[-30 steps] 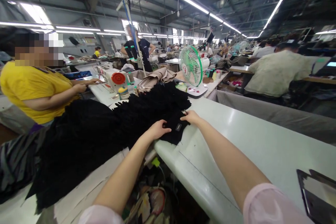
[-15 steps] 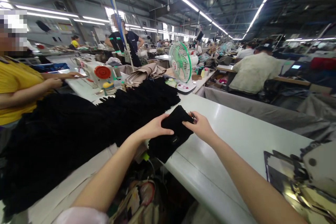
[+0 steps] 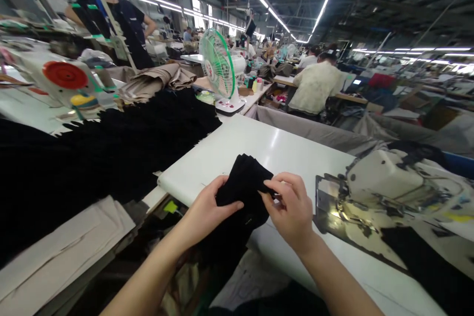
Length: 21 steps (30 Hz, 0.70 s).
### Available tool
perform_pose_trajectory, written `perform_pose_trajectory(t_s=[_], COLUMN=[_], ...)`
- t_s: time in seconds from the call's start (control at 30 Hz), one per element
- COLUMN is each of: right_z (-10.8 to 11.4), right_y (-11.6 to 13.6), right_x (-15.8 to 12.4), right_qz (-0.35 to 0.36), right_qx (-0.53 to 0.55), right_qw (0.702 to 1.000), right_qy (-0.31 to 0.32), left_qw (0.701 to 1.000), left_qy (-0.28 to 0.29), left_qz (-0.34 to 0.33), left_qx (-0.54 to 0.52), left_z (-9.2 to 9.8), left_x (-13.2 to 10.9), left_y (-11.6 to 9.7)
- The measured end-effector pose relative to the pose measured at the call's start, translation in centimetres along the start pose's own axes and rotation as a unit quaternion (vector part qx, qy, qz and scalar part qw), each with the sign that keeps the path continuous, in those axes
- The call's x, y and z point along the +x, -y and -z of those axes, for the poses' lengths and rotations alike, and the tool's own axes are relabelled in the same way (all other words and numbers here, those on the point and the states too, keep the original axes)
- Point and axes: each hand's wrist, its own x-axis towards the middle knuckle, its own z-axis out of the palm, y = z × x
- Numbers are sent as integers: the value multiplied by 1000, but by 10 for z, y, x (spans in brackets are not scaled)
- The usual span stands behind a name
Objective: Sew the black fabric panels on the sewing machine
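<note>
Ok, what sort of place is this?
Probably a garment factory: an industrial sewing machine on a long white table, black fabric in hand, and rows of workstations stretching far back.

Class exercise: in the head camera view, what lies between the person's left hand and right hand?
In the head view, a folded piece of black cloth lies between the left hand and the right hand, and both hands are on it.

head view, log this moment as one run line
left hand: holds black cloth | right hand: grips cloth edge | nearby: sewing machine, white table
</note>
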Motion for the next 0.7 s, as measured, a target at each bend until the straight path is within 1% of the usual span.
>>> perform_pose_trajectory(t_s=[0.07, 0.17, 0.23, 0.3, 0.33, 0.4, 0.47, 0.5, 0.53, 0.6, 0.63, 0.7], right_z=[8, 18, 24, 31, 34, 43, 51, 55, 58, 61, 62, 62], right_y=[0, -2, -4, -3, -2, 3, 7, 9, 10, 10, 9, 7], right_x=[-5, -13, -17, -21, -22, -24, -25, -26, -27, -28, -28, -28], right_qz=[29, 71, 82, 78, 63, -5, -98, -140, -175, -218, -229, -227], right_qx=[-42, -98, -109, -86, -57, 26, 119, 154, 176, 187, 180, 156], right_qw=[999, 992, 990, 993, 996, 999, 987, 976, 967, 957, 956, 961], right_qy=[-18, -30, -28, -14, -5, 20, 54, 65, 66, 40, 23, 3], left_qw=[1000, 999, 998, 1000, 1000, 996, 987, 983, 979, 976, 975, 976], left_qy=[4, 29, 36, 16, -4, -57, -101, -114, -119, -113, -106, -90], left_qz=[7, 19, 23, 11, -2, -38, -78, -95, -110, -127, -131, -129], left_qx=[-11, -41, -48, -22, 2, 57, 98, 112, 122, 138, 144, 148], left_z=[-8, -21, -28, -35, -37, -41, -44, -46, -48, -51, -53, -56], left_x=[-1, -5, -7, -9, -10, -10, -9, -9, -9, -10, -11, -13], left_y=[-3, -7, -8, -9, -9, -9, -9, -9, -9, -11, -12, -14])
